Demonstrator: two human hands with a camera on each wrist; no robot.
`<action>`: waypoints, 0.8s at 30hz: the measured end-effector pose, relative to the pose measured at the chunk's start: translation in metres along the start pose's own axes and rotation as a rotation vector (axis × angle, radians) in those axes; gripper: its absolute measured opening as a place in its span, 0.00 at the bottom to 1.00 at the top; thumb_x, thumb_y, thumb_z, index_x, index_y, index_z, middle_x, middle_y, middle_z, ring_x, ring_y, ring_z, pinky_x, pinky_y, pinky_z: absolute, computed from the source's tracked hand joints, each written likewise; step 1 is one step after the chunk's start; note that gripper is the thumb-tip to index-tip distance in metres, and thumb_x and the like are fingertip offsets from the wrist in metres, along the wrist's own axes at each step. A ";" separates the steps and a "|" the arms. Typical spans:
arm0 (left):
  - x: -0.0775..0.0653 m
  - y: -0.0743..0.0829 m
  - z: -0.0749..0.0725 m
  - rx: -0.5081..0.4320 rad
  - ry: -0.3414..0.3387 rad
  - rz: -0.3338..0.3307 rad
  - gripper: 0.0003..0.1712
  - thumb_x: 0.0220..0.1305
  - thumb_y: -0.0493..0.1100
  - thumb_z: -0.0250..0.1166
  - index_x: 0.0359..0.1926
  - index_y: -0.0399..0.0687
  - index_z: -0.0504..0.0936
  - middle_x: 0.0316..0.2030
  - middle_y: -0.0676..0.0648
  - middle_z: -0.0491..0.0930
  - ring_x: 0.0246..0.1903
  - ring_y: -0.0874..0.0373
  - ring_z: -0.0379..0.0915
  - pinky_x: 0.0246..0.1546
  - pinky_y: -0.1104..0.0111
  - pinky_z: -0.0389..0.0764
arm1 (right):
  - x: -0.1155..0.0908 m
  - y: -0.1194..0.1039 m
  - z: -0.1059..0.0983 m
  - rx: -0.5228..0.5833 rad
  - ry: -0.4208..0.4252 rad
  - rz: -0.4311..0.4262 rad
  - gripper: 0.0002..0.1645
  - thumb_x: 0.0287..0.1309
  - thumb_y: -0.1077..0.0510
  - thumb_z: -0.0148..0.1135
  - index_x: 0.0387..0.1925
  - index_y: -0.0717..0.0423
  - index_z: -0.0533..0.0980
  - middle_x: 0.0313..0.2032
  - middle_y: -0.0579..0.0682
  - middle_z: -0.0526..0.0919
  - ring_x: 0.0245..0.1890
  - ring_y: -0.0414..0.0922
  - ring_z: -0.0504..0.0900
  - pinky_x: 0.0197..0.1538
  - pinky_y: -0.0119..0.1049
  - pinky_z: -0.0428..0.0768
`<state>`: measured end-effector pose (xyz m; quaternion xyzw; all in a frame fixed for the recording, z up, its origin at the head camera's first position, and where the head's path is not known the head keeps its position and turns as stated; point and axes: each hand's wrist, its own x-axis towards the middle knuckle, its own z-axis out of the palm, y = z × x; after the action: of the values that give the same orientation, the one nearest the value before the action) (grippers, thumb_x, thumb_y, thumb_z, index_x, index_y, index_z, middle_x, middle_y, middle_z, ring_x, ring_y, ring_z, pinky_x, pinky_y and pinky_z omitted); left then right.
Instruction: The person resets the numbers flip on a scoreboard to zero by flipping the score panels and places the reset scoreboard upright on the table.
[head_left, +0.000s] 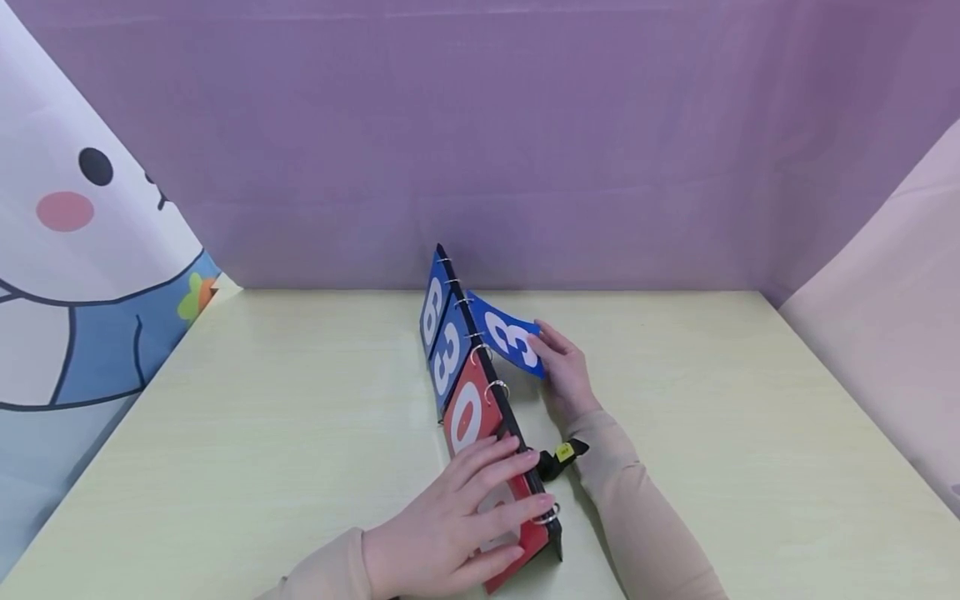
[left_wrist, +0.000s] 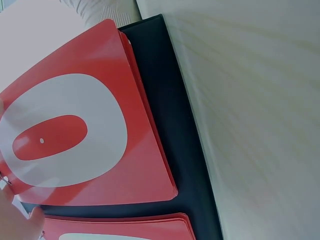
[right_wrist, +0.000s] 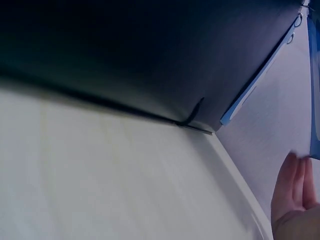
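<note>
Flip scoreboard (head_left: 471, 408), blue and red: standing on the table (head_left: 750, 417), under your left grip (head_left: 450, 525) and to the left of your right grip (head_left: 566, 367). Your right grip: pinching the edge of one blue card (head_left: 491, 327). Your left grip: fingers spread over the red end. Table: pale, faintly streaked, reaching out on both sides of your grips. Purple cloth (head_left: 480, 150): beyond them. Cartoon-printed cloth (head_left: 60, 275): far left of them. Pale pink cloth (head_left: 885, 283): far right.

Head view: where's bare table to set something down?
The pale yellow table is bare from its left edge to the red, blue and black flip scoreboard, and from the beige right sleeve to its right edge. Crowded: the scoreboard's near end, under the left hand, and its right side, where the right hand holds a blue card numbered 3.
</note>
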<state>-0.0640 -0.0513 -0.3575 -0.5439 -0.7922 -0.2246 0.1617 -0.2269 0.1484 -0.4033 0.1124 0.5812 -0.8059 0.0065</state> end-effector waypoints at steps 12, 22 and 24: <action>0.000 0.000 0.000 -0.004 0.002 -0.002 0.30 0.67 0.53 0.52 0.69 0.57 0.59 0.71 0.46 0.50 0.70 0.51 0.44 0.66 0.54 0.59 | 0.002 0.003 0.000 -0.036 0.042 -0.035 0.24 0.58 0.61 0.61 0.56 0.61 0.73 0.27 0.40 0.80 0.27 0.33 0.79 0.37 0.26 0.78; 0.000 0.000 0.000 -0.007 0.011 -0.004 0.30 0.67 0.53 0.52 0.68 0.57 0.60 0.70 0.47 0.50 0.69 0.52 0.44 0.66 0.54 0.60 | 0.002 0.001 -0.001 -0.099 0.072 -0.030 0.13 0.60 0.57 0.59 0.45 0.57 0.73 0.24 0.38 0.83 0.22 0.32 0.79 0.30 0.24 0.76; 0.000 0.000 0.000 -0.008 0.011 -0.004 0.30 0.67 0.53 0.52 0.68 0.57 0.60 0.70 0.47 0.50 0.69 0.52 0.44 0.65 0.54 0.60 | 0.003 0.000 -0.001 -0.112 0.086 -0.043 0.12 0.60 0.57 0.59 0.44 0.56 0.72 0.26 0.38 0.82 0.24 0.31 0.79 0.30 0.23 0.76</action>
<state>-0.0646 -0.0513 -0.3570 -0.5416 -0.7916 -0.2310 0.1636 -0.2293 0.1492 -0.4044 0.1339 0.6275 -0.7664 -0.0296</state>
